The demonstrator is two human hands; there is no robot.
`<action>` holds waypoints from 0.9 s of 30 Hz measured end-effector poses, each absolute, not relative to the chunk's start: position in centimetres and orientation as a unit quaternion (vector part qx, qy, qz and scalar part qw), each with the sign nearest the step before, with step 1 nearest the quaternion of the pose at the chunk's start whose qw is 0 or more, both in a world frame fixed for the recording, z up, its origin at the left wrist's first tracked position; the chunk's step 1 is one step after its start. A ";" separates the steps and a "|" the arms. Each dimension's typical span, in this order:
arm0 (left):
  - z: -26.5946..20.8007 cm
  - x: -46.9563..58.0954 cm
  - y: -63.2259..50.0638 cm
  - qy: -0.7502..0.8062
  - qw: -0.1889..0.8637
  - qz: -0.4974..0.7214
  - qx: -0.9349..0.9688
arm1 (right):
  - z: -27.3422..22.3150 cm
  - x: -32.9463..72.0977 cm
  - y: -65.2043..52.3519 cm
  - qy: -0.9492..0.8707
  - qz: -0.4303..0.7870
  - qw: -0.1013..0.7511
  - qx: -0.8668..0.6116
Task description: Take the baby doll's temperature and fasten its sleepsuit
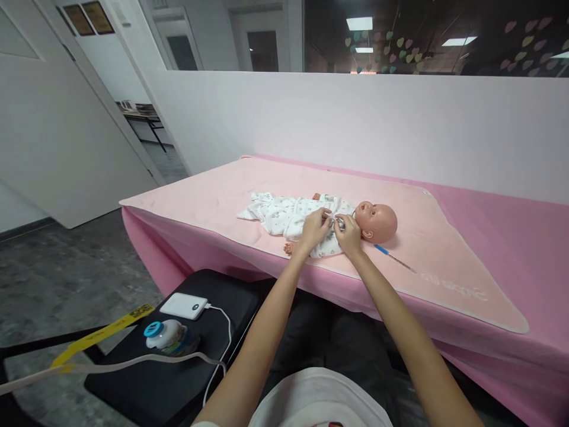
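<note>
A baby doll [376, 220] lies on its back on a pink mat, its head to the right. It wears a white printed baby gown [284, 213] that spreads out to the left past its feet. My left hand [316, 226] and my right hand [348, 230] meet over the doll's chest. Both have their fingers pinched on what looks like the gown's white tie, largely covered by the fingertips. One small doll hand [288, 248] shows beside my left wrist. Near the doll's head, a thin rod with a blue handle [382, 249] rests on the mat.
The pink mat [462, 261] covers a table draped in pink cloth [511, 219]. On a black chair [217, 296] at the left are a white power bank [184, 305] with a cable and a blue-capped bottle [166, 337]. A white wall [355, 124] stands behind the table.
</note>
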State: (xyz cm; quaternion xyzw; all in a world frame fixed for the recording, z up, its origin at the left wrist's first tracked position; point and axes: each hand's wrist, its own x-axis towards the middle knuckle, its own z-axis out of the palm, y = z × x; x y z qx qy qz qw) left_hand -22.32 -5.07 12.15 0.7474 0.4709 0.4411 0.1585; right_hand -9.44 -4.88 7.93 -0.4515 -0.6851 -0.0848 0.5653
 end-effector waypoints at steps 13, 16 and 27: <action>11.7 -22.4 -4.7 0.465 0.102 0.421 0.772 | 8.2 -9.5 -5.2 -0.689 -0.081 0.559 -0.454; 11.8 -22.4 -4.8 0.465 0.109 0.422 0.770 | 8.2 -9.5 -5.2 -0.687 -0.085 0.559 -0.457; 12.1 -22.5 -4.8 0.476 0.159 0.427 0.752 | 8.0 -9.4 -4.9 -0.681 -0.076 0.569 -0.454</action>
